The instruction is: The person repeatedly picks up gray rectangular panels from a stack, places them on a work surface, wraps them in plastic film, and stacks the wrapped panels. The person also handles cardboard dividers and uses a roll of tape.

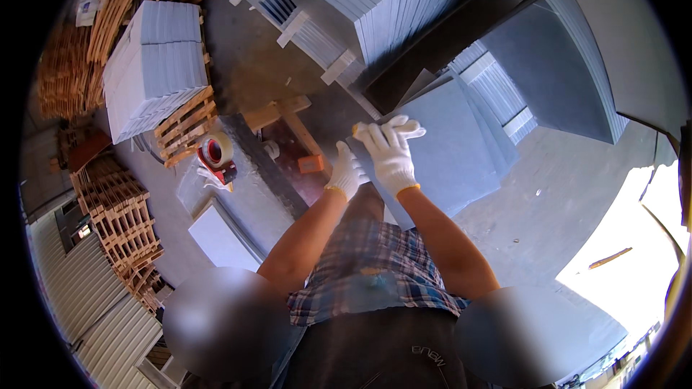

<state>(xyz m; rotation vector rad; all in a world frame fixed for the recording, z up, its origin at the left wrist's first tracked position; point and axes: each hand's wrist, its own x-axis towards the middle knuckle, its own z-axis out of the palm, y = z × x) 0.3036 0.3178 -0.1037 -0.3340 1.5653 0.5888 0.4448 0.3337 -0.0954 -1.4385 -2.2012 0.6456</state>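
Observation:
Both my hands wear white knit gloves with yellow cuffs. My left hand (348, 171) is at the left edge of a grey flat sheet (447, 137), its thumb pointing up, apart from the fingers. Farther forward, my right hand (391, 155) is over the sheet's left part, fingers stretched out and thumb to the left. I cannot tell whether its palm presses on the surface. The sheet lies fanned over other sheets (497, 133) in a low stack. Nothing gripped shows in either hand.
Tall stacks of grey panels stand ahead (393, 14) and at right (555, 57). Left are a white panel stack (155, 65), wooden pallets (119, 209), a tape dispenser (220, 158) on a wrapped stack, and a wooden frame (306, 130) beside an orange block (311, 164).

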